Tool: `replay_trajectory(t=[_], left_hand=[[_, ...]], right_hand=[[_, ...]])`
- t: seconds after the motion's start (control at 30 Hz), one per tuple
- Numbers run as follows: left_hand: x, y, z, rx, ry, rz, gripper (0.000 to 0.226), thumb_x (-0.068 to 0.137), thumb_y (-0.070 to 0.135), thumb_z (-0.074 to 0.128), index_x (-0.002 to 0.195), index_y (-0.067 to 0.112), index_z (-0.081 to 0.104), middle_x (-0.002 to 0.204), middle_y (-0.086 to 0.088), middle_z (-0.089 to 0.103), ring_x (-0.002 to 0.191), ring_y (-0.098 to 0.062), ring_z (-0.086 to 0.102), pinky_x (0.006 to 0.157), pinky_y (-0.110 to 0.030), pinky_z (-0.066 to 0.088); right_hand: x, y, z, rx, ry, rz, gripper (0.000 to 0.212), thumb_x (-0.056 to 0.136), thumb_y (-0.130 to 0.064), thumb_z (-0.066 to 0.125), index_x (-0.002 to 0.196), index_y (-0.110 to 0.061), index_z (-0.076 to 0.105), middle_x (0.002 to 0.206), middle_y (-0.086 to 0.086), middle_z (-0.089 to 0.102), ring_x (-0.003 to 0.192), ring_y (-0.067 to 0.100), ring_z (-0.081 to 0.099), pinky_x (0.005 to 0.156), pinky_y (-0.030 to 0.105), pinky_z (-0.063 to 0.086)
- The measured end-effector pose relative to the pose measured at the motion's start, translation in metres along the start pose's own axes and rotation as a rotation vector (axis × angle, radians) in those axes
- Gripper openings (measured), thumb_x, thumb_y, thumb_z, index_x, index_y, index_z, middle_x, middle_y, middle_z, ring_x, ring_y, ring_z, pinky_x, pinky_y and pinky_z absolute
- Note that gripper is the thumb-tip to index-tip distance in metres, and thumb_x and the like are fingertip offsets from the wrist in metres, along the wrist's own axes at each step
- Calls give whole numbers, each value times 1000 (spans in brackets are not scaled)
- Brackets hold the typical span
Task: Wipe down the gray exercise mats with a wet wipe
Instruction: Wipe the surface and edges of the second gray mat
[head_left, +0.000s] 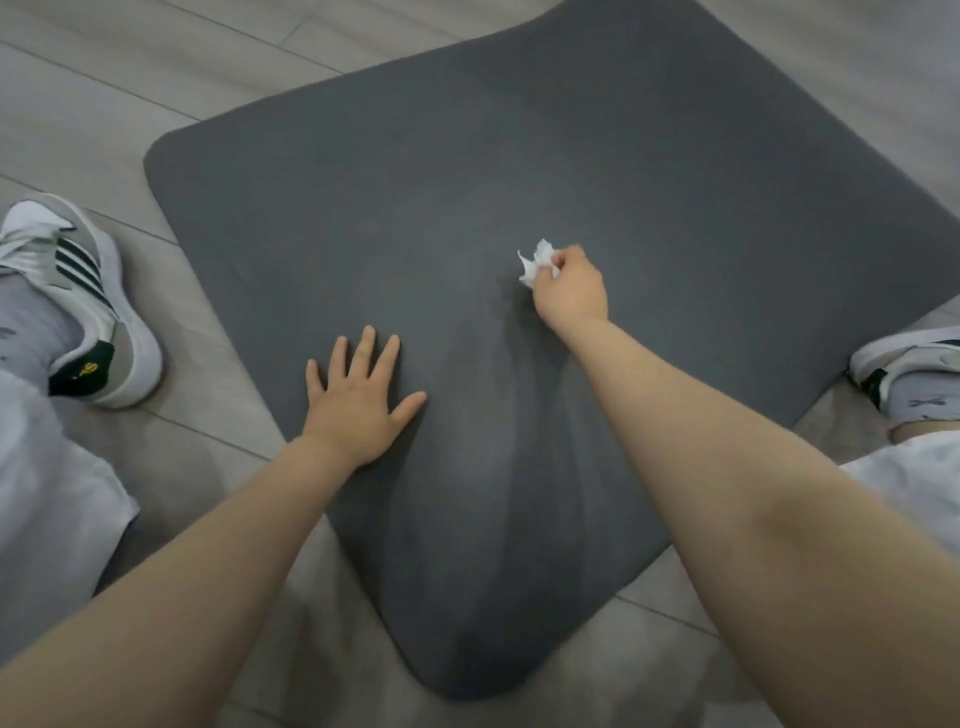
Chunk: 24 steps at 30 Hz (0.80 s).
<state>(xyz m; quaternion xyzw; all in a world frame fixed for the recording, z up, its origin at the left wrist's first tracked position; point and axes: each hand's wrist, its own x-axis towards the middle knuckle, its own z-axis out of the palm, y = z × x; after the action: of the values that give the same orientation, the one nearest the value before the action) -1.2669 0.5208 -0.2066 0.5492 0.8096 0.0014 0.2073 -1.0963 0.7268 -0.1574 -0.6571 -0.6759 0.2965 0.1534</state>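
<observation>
A dark gray exercise mat (519, 156) lies flat on the floor and fills most of the view, one rounded corner pointing toward me. My right hand (571, 288) grips a crumpled white wet wipe (535, 262) and holds it down on the mat near its middle. My left hand (358, 395) rests flat on the mat with fingers spread, to the left of and nearer than the right hand. Faint streaks show on the mat below the wipe.
Pale wood-plank floor (156, 78) surrounds the mat. My left foot in a white sneaker with dark stripes (78, 296) sits beside the mat's left edge. My right sneaker (909, 369) is at the mat's right edge. Light trouser legs show at both sides.
</observation>
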Motion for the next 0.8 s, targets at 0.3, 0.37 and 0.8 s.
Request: replay_trajectory(t=[0.3,0.37,0.8], left_hand=[[1,-5,38,66,213,-3,80,91,69,21,157,24,23,163,-7,22,150,-35,15,117,-61,10],[1,-4,38,68,224,1,80,90,68,23,156,22,26,162,-8,24,150,-35,17,116,-62,10],[-1,-1,29,69,135,-6,80,94,67,21,159,22,9,166,-7,2,152,-35,-2,117,-62,0]], right_hand=[[65,19,20,-242,1,-136,22,93,-25,46,110,-13,53,108,10,64,98,33,58,77,34,43],[42,54,6,-266,102,-63,23,92,-26,49,108,-11,53,105,14,65,96,37,59,82,39,44],[-45,96,-24,-164,301,409,34,95,-27,50,117,-1,44,119,26,60,111,42,58,88,44,46]])
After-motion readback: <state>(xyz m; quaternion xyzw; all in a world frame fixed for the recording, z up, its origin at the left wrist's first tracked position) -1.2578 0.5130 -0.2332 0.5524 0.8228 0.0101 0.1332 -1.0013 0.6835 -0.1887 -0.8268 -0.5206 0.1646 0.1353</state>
